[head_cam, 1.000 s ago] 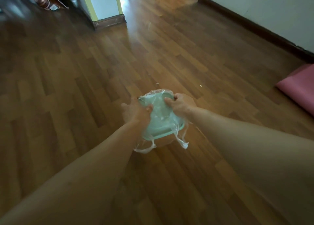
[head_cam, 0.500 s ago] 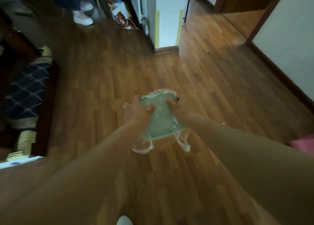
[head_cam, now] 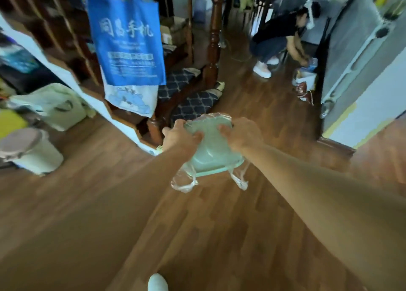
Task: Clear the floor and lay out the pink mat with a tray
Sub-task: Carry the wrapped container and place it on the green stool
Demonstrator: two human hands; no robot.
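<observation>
Both hands gripped a pale green tray (head_cam: 212, 152), carried out in front of the person above the wooden floor (head_cam: 219, 235). The left hand (head_cam: 181, 137) clasped the tray's left edge, thumb curled over the top. The right hand (head_cam: 240, 134) clasped the right edge the same way, its thumb on the tray's upper face. The tray was tilted, its far edge higher than its near one, and it sat inside a clear plastic bag (head_cam: 206, 118). The bag's two knotted handles (head_cam: 185, 182) dangled below the near rim.

A pale shoe tip (head_cam: 157, 283) showed at the bottom edge. Ahead to the left, a blue bag (head_cam: 127, 40) with white print hung from a dark wooden staircase, another pale bag (head_cam: 131, 99) hanging beneath it. Dark patterned mats (head_cam: 193, 106) covered the lowest steps beside the turned post (head_cam: 214, 38). A lidded bin (head_cam: 30, 150) stood on the floor at far left, near a white sack (head_cam: 57, 106). Farther off to the right, another person (head_cam: 276, 38) crouched, reaching down towards a bag (head_cam: 304, 84) beside a grey appliance (head_cam: 351, 49). The whole view was somewhat blurred.
</observation>
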